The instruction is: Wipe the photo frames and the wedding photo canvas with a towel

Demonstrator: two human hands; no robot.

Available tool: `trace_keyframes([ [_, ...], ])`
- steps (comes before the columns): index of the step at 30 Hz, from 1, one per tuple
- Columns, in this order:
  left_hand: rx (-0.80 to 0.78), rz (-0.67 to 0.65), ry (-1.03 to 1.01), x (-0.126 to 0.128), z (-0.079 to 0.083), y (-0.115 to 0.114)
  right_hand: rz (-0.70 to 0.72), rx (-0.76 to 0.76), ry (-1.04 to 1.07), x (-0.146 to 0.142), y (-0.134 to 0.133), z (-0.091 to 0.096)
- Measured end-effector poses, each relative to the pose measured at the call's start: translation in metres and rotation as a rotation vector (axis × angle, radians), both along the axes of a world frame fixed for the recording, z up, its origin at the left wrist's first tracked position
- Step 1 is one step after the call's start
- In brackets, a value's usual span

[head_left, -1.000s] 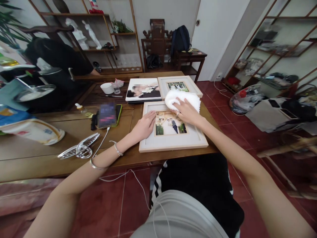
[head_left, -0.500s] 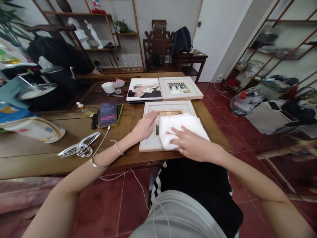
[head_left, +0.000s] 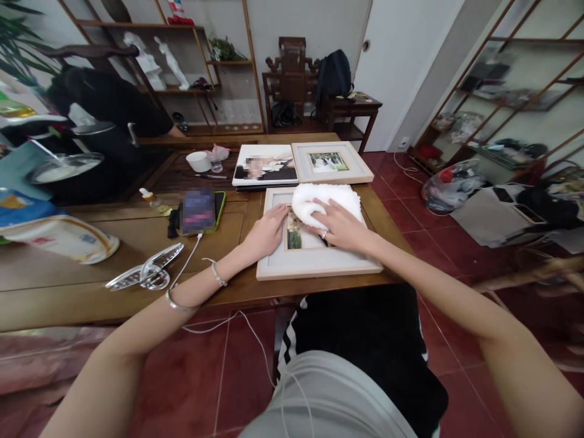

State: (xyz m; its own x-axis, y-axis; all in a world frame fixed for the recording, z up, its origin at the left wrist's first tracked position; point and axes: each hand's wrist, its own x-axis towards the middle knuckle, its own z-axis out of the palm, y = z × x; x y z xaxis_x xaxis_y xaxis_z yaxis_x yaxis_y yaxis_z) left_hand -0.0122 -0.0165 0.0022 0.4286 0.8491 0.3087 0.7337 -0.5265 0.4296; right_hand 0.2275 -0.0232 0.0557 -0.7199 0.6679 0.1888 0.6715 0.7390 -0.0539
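A pale wooden picture frame [head_left: 319, 264] lies flat near the table's front edge, a small photo [head_left: 294, 236] at its centre partly covered. My left hand [head_left: 267, 232] rests flat on the frame's left side, fingers stretched out and touching the photo's edge. A fluffy white towel [head_left: 319, 201] lies bunched over the frame's upper part. On top of it, my right hand [head_left: 340, 226] grips and presses the towel against the frame, some fingertips sunk in its folds.
Behind lie a second picture frame [head_left: 335, 176] and a stack of photo panels [head_left: 264, 164]. To the left are a phone [head_left: 220, 210], a clear hair claw [head_left: 152, 267], a dropper bottle [head_left: 155, 202] and a white cup [head_left: 198, 161]. A person in black [head_left: 104, 100] sits across the table.
My right hand has moved the towel away from me, toward the frame's far edge, uncovering the near part of the frame. My left hand has stayed in place.
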Motion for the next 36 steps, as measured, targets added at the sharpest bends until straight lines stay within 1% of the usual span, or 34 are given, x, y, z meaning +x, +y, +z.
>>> trace_keyframes([
  [3,-0.008,0.016,-0.003,0.001,-0.001,-0.001,-0.084,0.064,0.019,-0.005,0.029,0.002],
  [6,-0.004,0.012,-0.02,0.001,0.001,-0.001,-0.137,0.022,0.016,-0.014,0.049,0.003],
  [8,0.003,-0.001,-0.044,0.001,0.004,-0.001,-0.106,-0.031,-0.032,-0.02,0.054,0.002],
  [10,0.011,-0.02,-0.071,0.001,0.006,-0.001,-0.048,-0.061,-0.083,-0.026,0.049,0.001],
  [12,0.016,-0.019,-0.081,0.0,0.006,-0.001,0.0,-0.086,-0.115,-0.03,0.035,0.002],
  [14,0.014,0.005,-0.072,-0.001,0.004,-0.001,0.042,-0.132,-0.144,-0.033,0.012,0.008],
  [16,0.011,0.034,-0.055,-0.002,0.0,-0.001,0.09,-0.18,-0.172,-0.034,-0.017,0.017],
  [18,0.011,0.033,-0.033,-0.003,-0.004,-0.001,0.16,-0.209,-0.204,-0.032,-0.049,0.028],
  [21,0.018,0.011,-0.012,-0.004,-0.006,0.001,0.238,-0.204,-0.226,-0.025,-0.092,0.045],
  [23,0.022,0.011,-0.007,-0.004,-0.007,0.002,0.263,-0.198,-0.224,-0.02,-0.109,0.052],
  [25,0.023,0.017,-0.006,-0.004,-0.007,0.002,0.255,-0.2,-0.21,-0.017,-0.114,0.053],
  [27,0.024,0.021,-0.006,-0.003,-0.007,0.002,0.208,-0.212,-0.176,-0.016,-0.108,0.047],
  [29,0.021,0.021,0.001,-0.003,-0.006,0.002,0.125,-0.209,-0.128,-0.018,-0.096,0.035],
  [33,0.002,0.022,0.025,-0.002,-0.005,0.001,-0.037,-0.152,-0.055,-0.02,-0.061,0.01],
  [36,-0.016,0.032,0.017,-0.002,-0.004,0.001,-0.112,-0.114,-0.013,-0.019,-0.033,0.001],
])
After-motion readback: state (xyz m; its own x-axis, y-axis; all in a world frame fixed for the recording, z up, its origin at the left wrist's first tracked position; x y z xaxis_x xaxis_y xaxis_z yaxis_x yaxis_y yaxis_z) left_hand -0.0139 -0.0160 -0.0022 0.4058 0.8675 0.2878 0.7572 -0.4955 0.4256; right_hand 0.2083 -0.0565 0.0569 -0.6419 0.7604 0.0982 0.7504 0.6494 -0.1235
